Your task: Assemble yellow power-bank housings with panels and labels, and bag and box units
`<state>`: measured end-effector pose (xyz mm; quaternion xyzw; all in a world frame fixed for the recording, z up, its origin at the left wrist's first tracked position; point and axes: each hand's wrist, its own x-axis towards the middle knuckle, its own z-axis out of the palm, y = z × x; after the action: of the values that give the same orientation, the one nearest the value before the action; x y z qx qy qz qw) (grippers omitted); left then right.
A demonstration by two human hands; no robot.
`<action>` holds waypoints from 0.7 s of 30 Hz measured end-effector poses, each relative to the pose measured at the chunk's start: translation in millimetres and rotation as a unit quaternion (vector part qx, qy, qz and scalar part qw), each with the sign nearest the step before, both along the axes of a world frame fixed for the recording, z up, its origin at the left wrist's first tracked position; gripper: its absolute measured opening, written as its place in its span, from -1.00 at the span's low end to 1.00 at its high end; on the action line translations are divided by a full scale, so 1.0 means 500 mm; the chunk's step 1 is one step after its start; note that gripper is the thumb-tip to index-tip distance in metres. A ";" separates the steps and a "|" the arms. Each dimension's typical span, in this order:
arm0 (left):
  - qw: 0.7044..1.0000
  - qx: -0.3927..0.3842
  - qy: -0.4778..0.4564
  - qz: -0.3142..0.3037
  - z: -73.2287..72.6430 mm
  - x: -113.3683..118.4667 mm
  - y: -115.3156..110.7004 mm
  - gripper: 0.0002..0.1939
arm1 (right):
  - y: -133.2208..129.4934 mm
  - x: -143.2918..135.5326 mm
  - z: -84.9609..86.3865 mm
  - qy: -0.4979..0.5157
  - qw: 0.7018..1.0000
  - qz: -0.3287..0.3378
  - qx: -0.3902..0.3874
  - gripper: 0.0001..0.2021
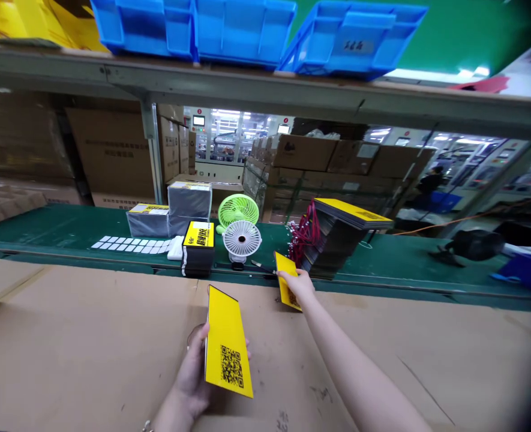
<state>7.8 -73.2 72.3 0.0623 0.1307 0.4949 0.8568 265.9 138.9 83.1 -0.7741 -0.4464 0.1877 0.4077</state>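
Note:
My left hand (196,369) grips a flat yellow card (227,327) with a black QR code near its lower end, held tilted above the cardboard surface. Fingers of that hand wrap behind the card, partly hidden. Farther forward, my right hand (299,287) pinches another yellow card (286,273) by its upper part, beside a tall stack of dark, yellow-topped cards (353,211). Red wires (305,237) hang in a bundle from the left side of that stack. A shorter stack with a yellow printed top (199,235) stands left of a white fan (242,239).
A green fan (238,211) stands behind the white one. White stickers (132,245) lie in rows on the green bench (80,225), near grey wrapped blocks (189,201). Blue bins (247,30) sit on the overhead shelf (265,93). Cardboard (89,348) covers the near worktop.

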 end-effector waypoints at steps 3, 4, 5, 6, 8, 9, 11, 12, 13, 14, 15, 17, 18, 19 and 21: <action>0.999 0.032 0.009 -0.013 -0.011 -0.002 -0.001 -0.30 | 0.006 -0.024 0.027 -0.017 0.999 0.026 0.024 -0.24; 0.999 0.043 0.013 -0.013 -0.015 -0.003 -0.001 -0.32 | 0.002 -0.037 0.035 -0.021 0.998 0.051 0.041 -0.24; 0.998 0.053 0.018 -0.012 -0.018 -0.003 -0.001 -0.35 | -0.008 -0.052 0.042 -0.023 0.994 0.085 0.058 -0.27; 0.998 0.063 0.022 -0.010 -0.022 -0.003 -0.001 -0.37 | -0.022 -0.070 0.047 -0.022 0.989 0.125 0.070 -0.33; 0.996 0.078 0.031 -0.002 -0.028 -0.002 -0.003 -0.42 | -0.062 -0.109 0.048 -0.010 0.975 0.208 0.075 -0.44; 0.996 0.083 0.038 0.004 -0.031 -0.001 -0.004 -0.45 | -0.087 -0.129 0.046 0.000 0.967 0.245 0.069 -0.47; 0.993 0.098 0.060 0.024 -0.035 0.001 -0.007 -0.49 | -0.140 -0.167 0.039 0.021 0.950 0.308 0.056 -0.53; 0.991 0.110 0.074 0.034 -0.037 0.002 -0.009 -0.51 | -0.166 -0.183 0.035 0.033 0.939 0.337 0.052 -0.56; 0.988 0.123 0.089 0.041 -0.038 0.003 -0.010 -0.51 | -0.189 -0.196 0.032 0.044 0.930 0.361 0.051 -0.60; 0.984 0.135 0.104 0.044 -0.038 0.003 -0.011 -0.51 | -0.210 -0.208 0.030 0.055 0.923 0.377 0.053 -0.63; 0.982 0.145 0.116 0.043 -0.038 0.002 -0.012 -0.50 | -0.227 -0.217 0.028 0.064 0.919 0.385 0.058 -0.64; 0.978 0.157 0.132 0.038 -0.037 0.000 -0.014 -0.47 | -0.249 -0.228 0.026 0.076 0.919 0.379 0.073 -0.64; 0.977 0.160 0.135 0.038 -0.036 -0.001 -0.014 -0.45 | -0.254 -0.231 0.026 0.080 0.922 0.369 0.083 -0.63; 0.976 0.165 0.136 0.038 -0.035 -0.002 -0.015 -0.43 | -0.257 -0.232 0.025 0.083 0.925 0.359 0.093 -0.62; 0.975 0.175 0.131 0.034 -0.033 -0.003 -0.018 -0.40 | -0.255 -0.229 0.026 0.086 0.929 0.343 0.111 -0.64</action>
<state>6.3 -82.2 56.0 0.2712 0.1548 0.5266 0.7906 151.6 11.3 95.9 -0.5049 -0.6659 0.3308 0.4385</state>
